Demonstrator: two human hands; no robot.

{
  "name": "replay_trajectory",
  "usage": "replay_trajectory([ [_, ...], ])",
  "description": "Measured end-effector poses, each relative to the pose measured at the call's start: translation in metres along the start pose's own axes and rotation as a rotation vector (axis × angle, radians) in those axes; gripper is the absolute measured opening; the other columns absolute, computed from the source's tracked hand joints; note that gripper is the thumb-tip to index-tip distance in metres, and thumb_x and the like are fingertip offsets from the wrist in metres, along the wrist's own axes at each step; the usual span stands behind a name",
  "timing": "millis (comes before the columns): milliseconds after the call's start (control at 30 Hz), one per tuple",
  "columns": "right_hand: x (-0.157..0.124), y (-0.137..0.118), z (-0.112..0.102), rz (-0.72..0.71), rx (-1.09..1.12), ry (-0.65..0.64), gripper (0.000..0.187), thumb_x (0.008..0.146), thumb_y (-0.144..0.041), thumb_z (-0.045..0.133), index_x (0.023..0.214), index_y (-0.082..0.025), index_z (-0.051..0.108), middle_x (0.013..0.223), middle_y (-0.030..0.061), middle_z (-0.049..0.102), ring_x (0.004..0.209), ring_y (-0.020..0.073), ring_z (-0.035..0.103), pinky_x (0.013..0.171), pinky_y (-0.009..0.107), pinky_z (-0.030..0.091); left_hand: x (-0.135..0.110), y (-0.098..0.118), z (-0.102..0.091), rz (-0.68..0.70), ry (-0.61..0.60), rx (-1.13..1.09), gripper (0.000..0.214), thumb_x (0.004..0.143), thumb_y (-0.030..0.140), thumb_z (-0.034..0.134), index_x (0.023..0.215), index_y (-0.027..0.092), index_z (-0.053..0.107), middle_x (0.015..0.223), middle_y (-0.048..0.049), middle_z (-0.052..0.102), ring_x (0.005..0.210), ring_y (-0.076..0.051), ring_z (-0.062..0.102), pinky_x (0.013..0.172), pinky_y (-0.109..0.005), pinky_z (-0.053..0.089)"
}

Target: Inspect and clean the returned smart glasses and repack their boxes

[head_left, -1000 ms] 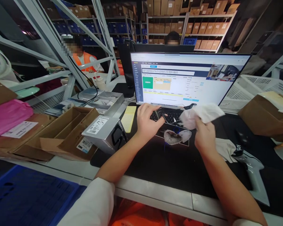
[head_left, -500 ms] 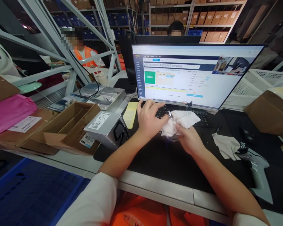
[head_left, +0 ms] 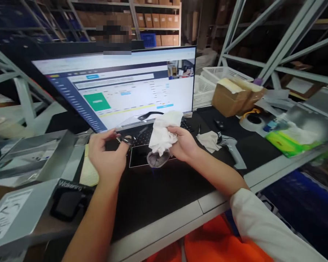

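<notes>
My left hand (head_left: 106, 153) is closed, thumb and fingers pinching a dark part of what looks like clear eyewear. A curved black arm (head_left: 150, 115) of it shows in front of the screen; the rest is hard to make out. In my right hand (head_left: 183, 143) is a crumpled white cloth (head_left: 165, 133), fingers closed round it. Grey crumpled material (head_left: 157, 159) hangs under the cloth. The two hands are apart, above the keyboard (head_left: 143, 136) and black mat (head_left: 153, 196). A silver-grey box (head_left: 43, 214) with a black eyewear picture stands beside my left forearm.
A monitor (head_left: 125, 87) stands ahead. To the right lie a beige cloth (head_left: 209, 142), a scanner gun (head_left: 232, 147), a mouse (head_left: 218, 124), a tape roll (head_left: 253, 118) and a green packet (head_left: 287, 142). Yellow paper (head_left: 89, 171) and a grey tray (head_left: 13, 160) are left. A co-worker's head shows behind the monitor.
My view has turned to the right. My hands, close together before, have moved apart: the left on the dark part, the right with the white cloth.
</notes>
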State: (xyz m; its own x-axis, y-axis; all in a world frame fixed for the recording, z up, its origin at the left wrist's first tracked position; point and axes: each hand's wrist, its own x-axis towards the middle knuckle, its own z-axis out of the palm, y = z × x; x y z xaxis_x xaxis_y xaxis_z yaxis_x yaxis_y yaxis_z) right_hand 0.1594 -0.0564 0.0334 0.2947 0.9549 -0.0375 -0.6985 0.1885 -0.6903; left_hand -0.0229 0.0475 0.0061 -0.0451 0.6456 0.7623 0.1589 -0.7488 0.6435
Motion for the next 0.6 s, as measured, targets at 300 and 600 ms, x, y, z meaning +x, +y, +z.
replay_trajectory([
  [300, -0.01, -0.053, -0.018, -0.602, -0.227, 0.194, 0.009, 0.068, -0.024, 0.065, 0.077, -0.022, 0.064, 0.089, 0.0034, 0.071, 0.098, 0.0231, 0.07, 0.086, 0.039, 0.058, -0.01, 0.015, 0.011, -0.518, -0.082, -0.773, 0.054, 0.059, 0.052, 0.096, 0.099, 0.025, 0.071, 0.1, -0.0022, 0.075, 0.104, -0.019, 0.07, 0.098, -0.037, 0.052],
  [600, -0.011, -0.075, -0.043, -0.981, -0.441, 0.19, 0.031, 0.076, -0.02, 0.062, 0.096, -0.034, 0.08, 0.124, 0.0005, 0.073, 0.131, 0.0355, 0.059, 0.101, 0.062, 0.048, -0.025, 0.023, 0.012, -0.391, -0.235, -0.873, 0.049, 0.071, 0.052, 0.089, 0.109, 0.028, 0.073, 0.113, -0.0047, 0.076, 0.12, -0.024, 0.068, 0.114, -0.044, 0.043],
])
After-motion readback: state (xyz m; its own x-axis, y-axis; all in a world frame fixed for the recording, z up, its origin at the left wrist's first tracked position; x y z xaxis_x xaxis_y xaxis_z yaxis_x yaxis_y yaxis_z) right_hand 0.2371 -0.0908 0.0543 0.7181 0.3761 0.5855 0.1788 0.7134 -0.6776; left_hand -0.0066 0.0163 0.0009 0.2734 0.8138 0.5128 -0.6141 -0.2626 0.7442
